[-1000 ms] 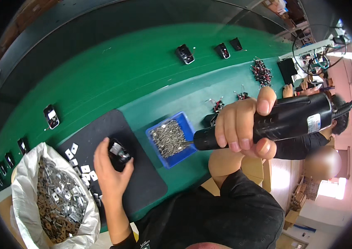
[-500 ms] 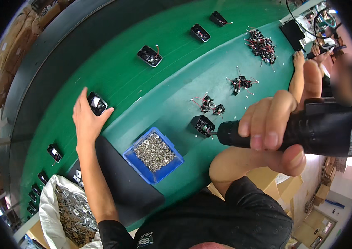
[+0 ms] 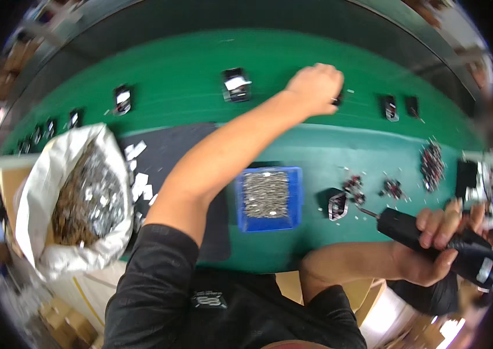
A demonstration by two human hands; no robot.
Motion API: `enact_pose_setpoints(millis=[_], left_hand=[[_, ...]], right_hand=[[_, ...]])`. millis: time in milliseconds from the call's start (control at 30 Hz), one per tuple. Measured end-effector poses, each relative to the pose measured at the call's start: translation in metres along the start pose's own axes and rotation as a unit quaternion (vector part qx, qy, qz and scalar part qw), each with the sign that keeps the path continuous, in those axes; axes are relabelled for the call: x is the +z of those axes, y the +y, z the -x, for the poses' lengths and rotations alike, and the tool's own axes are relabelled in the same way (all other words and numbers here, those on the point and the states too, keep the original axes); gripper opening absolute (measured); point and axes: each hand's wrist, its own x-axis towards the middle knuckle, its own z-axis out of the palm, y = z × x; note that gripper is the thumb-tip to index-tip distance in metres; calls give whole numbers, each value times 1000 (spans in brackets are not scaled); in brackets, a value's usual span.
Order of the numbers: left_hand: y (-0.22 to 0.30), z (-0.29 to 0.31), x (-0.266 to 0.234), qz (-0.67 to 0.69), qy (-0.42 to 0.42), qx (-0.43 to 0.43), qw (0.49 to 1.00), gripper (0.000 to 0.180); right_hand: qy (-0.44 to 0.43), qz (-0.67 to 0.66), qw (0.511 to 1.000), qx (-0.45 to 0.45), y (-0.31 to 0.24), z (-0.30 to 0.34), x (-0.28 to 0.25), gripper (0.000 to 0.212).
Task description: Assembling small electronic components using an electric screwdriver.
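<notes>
My left hand point(image 3: 316, 88) reaches across to the green belt, its fingers curled over a small black plastic housing point(image 3: 338, 99) that is mostly hidden beneath them. In my right hand point(image 3: 427, 256) is a black electric screwdriver point(image 3: 401, 227), its bit pointing left. Near the bit tip, a black open housing point(image 3: 337, 205) stands on the table beside a small cluster of wired parts point(image 3: 355, 187). Left of my left hand, another black housing point(image 3: 236, 84) with a white piece on it lies on the belt.
A blue tray point(image 3: 300, 200) of screws sits mid-table. At left stands a white sack point(image 3: 31, 215) of metal pieces, with white pieces point(image 3: 140, 185) on a black mat point(image 3: 214, 232). More housings point(image 3: 122, 100) line the belt. Wired parts point(image 3: 432, 167) are heaped at right.
The view has turned. My left hand has left the housing with the white piece and moved right along the belt to another housing. My right hand and the screwdriver are lower, away from the table housing.
</notes>
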Motion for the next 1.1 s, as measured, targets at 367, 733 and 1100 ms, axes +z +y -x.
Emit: enact_pose_setpoints(millis=[367,733,1100], left_hand=[[48,263,-161,128,87,-210,965,82],[45,334,-181,106,-67,-254,959,91],[43,347,-176,-40,-53,-443,894,23]], right_hand=[[-29,-43,998,41,60,-2,36,65],[-11,33,998,59,104,83,47,43],[-6,-64,996,62,83,83,43,45]])
